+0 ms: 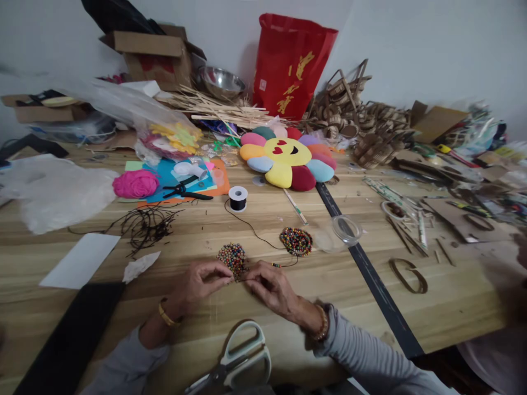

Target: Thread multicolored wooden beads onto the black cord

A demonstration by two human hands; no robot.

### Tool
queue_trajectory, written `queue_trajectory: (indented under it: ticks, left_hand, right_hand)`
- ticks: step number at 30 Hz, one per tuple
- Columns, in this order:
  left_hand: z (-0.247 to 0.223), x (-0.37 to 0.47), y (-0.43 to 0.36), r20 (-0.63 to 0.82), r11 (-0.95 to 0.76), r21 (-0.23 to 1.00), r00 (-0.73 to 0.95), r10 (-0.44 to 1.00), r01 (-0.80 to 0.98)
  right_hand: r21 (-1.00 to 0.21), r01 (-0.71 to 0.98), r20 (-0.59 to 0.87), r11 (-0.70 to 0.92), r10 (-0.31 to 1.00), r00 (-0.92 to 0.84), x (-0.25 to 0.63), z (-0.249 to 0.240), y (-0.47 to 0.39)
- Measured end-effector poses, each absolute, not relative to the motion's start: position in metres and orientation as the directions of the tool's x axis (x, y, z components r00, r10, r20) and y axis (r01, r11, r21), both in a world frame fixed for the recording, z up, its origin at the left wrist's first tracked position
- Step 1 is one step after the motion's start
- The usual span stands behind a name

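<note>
My left hand (203,281) is closed in a pinch at the near edge of a small heap of multicoloured beads (233,259); what sits between its fingertips is too small to name. Facing it, my right hand (272,286) pinches the end of a thin black cord, which points toward the left fingertips. A few strung beads (276,265) lie just beyond the right hand. From them the cord leads to a coiled strand of beads (296,242), and on to a black cord spool (237,199) standing upright.
Large scissors (241,359) lie at the front edge. A clear round container (346,229) is right of the bead coil. Tangled black cord (144,222) and pliers (187,192) lie left. A flower cushion (288,156) sits behind. Another person is partly visible at right.
</note>
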State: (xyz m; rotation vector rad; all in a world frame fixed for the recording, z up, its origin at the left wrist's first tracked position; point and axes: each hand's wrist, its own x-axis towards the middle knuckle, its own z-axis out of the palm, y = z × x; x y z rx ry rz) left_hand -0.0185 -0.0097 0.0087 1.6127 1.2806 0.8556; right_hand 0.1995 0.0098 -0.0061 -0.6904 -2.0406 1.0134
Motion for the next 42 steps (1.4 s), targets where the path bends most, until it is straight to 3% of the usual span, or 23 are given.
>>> queue_trajectory:
  ticks: [5, 14, 42]
  left_hand:
    - [0.005, -0.02, -0.009, -0.069, 0.012, 0.97, 0.225, 0.972, 0.244]
    - [-0.003, -0.024, -0.009, -0.094, 0.053, 0.983, 0.232, 0.968, 0.179]
    - [-0.005, -0.024, -0.01, -0.117, 0.058, 0.972, 0.256, 0.96, 0.226]
  right_hand:
    - [-0.802, 0.17, 0.407, 0.573, 0.732, -0.546, 0.193, -0.007, 0.007]
    - [-0.761, 0.208, 0.397, 0.615, 0.694, -0.6, 0.184, -0.012, 0.01]
    - [-0.704, 0.174, 0.432, 0.688, 0.611, -0.663, 0.185, -0.014, 0.015]
